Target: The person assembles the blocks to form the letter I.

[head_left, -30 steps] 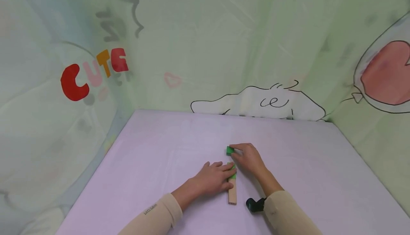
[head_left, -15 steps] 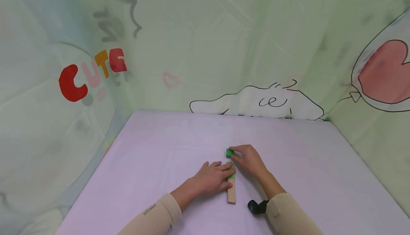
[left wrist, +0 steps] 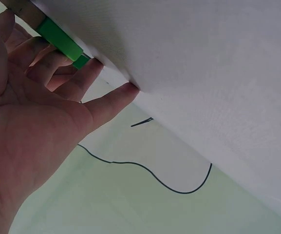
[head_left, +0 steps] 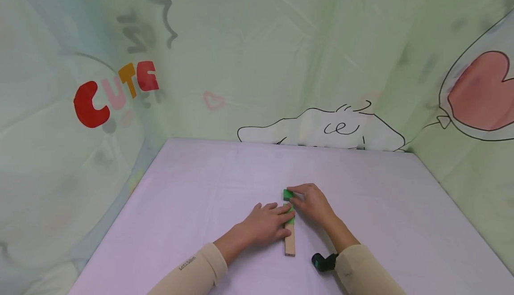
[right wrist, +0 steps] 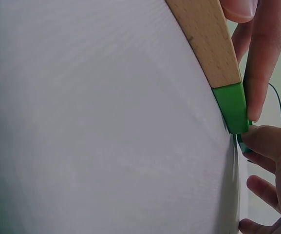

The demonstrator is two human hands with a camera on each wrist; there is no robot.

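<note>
My right hand (head_left: 314, 203) pinches a small dark green block (head_left: 287, 195) between thumb and fingers. That block stands just beyond the far end of a lighter green block (head_left: 291, 220), with a narrow gap between them. A plain wooden block (head_left: 290, 245) joins the lighter one's near end, so the two form a straight row. My left hand (head_left: 263, 224) lies over this row, fingers spread, some touching the lighter green block and its thumb by the wooden one. In the right wrist view, the wooden block (right wrist: 206, 41) and lighter green block (right wrist: 232, 107) meet end to end.
The row lies on a pale lilac tabletop (head_left: 192, 197). Printed fabric walls (head_left: 257, 63) rise behind the table and at both sides. A black wrist device (head_left: 323, 263) sticks out at the right sleeve (head_left: 363, 270).
My right hand has drawn the dark green block toward me, narrowing its gap to the lighter green block. The left hand and the wooden block stay in place.
</note>
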